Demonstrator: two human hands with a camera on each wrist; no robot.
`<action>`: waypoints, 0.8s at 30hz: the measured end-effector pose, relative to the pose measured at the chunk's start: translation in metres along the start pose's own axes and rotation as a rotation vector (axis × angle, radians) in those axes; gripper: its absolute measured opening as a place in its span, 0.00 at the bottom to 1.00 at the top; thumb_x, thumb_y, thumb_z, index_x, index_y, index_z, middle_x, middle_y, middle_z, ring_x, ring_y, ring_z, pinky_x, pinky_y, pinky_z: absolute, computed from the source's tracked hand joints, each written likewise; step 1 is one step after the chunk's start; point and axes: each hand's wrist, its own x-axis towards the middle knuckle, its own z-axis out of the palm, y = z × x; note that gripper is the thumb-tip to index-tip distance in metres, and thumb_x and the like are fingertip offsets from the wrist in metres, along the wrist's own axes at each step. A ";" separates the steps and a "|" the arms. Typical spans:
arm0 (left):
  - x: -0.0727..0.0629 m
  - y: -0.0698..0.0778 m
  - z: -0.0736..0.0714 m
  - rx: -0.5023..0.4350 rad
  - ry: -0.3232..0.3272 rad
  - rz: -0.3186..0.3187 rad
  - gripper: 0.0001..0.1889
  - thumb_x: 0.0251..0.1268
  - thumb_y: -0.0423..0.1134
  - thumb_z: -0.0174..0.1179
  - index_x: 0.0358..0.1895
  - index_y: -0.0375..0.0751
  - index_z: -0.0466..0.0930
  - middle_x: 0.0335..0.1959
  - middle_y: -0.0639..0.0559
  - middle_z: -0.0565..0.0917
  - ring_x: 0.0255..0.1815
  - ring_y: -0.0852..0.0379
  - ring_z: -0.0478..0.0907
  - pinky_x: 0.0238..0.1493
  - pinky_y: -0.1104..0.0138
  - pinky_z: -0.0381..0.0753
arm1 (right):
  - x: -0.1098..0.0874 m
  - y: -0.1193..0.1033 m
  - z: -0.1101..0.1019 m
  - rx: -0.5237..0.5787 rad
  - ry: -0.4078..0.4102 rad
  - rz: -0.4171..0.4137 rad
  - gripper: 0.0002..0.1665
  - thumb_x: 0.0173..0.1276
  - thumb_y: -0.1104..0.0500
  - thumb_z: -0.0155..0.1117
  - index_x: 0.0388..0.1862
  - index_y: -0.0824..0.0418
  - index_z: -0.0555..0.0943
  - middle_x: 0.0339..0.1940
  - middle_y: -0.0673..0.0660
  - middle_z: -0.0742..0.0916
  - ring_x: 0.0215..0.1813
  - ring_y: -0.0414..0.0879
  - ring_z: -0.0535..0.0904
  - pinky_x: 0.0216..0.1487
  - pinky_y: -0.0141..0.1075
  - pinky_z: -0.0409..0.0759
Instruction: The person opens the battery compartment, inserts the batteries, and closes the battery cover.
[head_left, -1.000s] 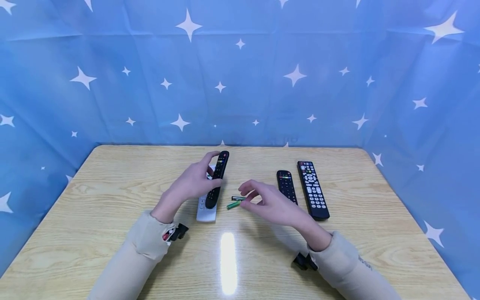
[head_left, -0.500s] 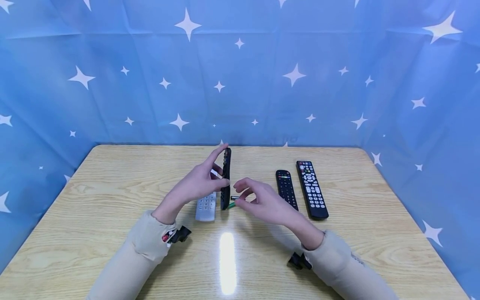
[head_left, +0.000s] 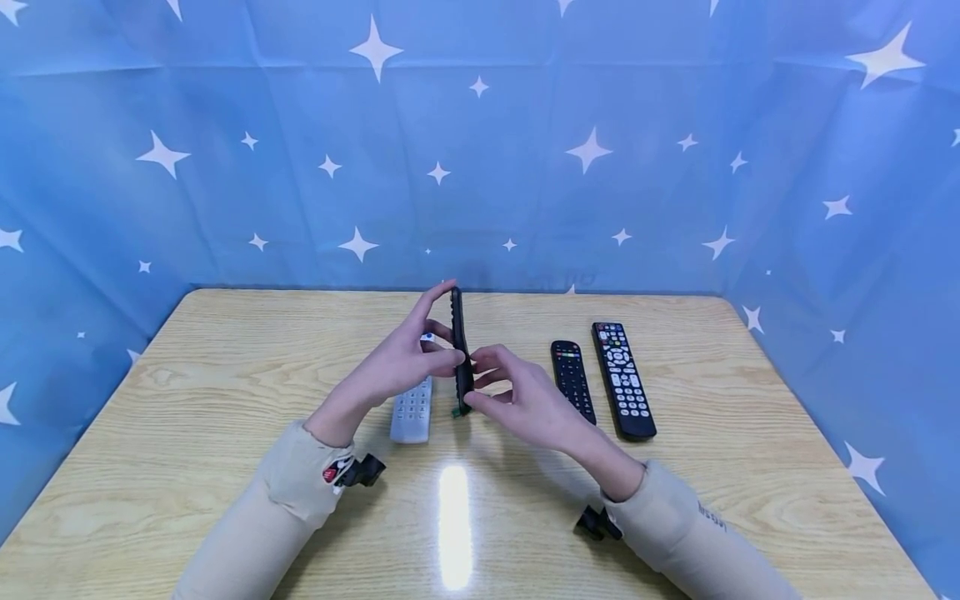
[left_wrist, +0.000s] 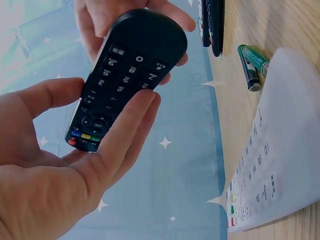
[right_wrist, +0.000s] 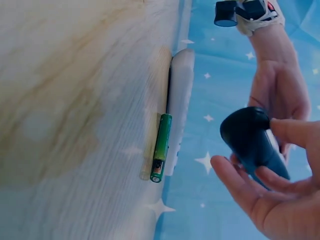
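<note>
A black remote control [head_left: 461, 350] is held up on its edge, its buttons turned toward my left hand [head_left: 397, 358]. Thumb and fingers of that hand grip it by its sides, as the left wrist view shows. My right hand [head_left: 528, 400] has its thumb and fingers at the remote's lower end, pinching it around the smooth back. Below the remote, two small batteries lie on the table; the green battery [right_wrist: 162, 142] shows plainly in the right wrist view, with a darker battery [left_wrist: 250, 75] beside it in the left wrist view.
A white remote control [head_left: 412, 412] lies under the left hand. To the right of the hands lie a smaller black remote [head_left: 572, 379] and a longer black remote with white buttons [head_left: 624, 379]. A blue star-patterned cloth [head_left: 480, 167] hangs behind the wooden table [head_left: 225, 400].
My left hand has lifted the black remote and turned it from face up onto its edge, moving it right. My right hand has shifted left from above the batteries to the remote.
</note>
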 end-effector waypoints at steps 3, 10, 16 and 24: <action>0.001 -0.001 0.001 -0.026 0.019 -0.001 0.50 0.68 0.22 0.62 0.81 0.70 0.48 0.56 0.32 0.72 0.45 0.43 0.86 0.48 0.53 0.87 | 0.001 -0.001 0.000 0.036 0.004 0.011 0.29 0.73 0.61 0.69 0.68 0.60 0.70 0.60 0.59 0.82 0.56 0.51 0.84 0.50 0.37 0.85; 0.002 -0.002 0.001 -0.061 0.047 0.018 0.49 0.69 0.21 0.61 0.81 0.67 0.47 0.54 0.32 0.73 0.43 0.42 0.86 0.47 0.54 0.87 | 0.003 -0.002 0.001 0.101 0.013 0.015 0.33 0.70 0.62 0.72 0.70 0.60 0.68 0.60 0.60 0.83 0.56 0.51 0.84 0.51 0.37 0.85; 0.002 -0.001 0.002 -0.078 0.071 0.016 0.48 0.70 0.23 0.60 0.82 0.65 0.47 0.55 0.32 0.73 0.46 0.41 0.85 0.48 0.54 0.87 | 0.003 -0.002 0.002 0.091 0.038 0.008 0.34 0.70 0.65 0.72 0.70 0.57 0.69 0.57 0.59 0.84 0.53 0.51 0.84 0.49 0.39 0.86; 0.004 0.002 0.003 -0.038 0.153 0.013 0.39 0.74 0.29 0.60 0.82 0.52 0.51 0.60 0.34 0.70 0.54 0.41 0.81 0.52 0.52 0.85 | 0.003 -0.002 0.002 0.021 0.062 0.004 0.33 0.69 0.64 0.72 0.69 0.56 0.71 0.52 0.57 0.84 0.49 0.49 0.84 0.46 0.41 0.87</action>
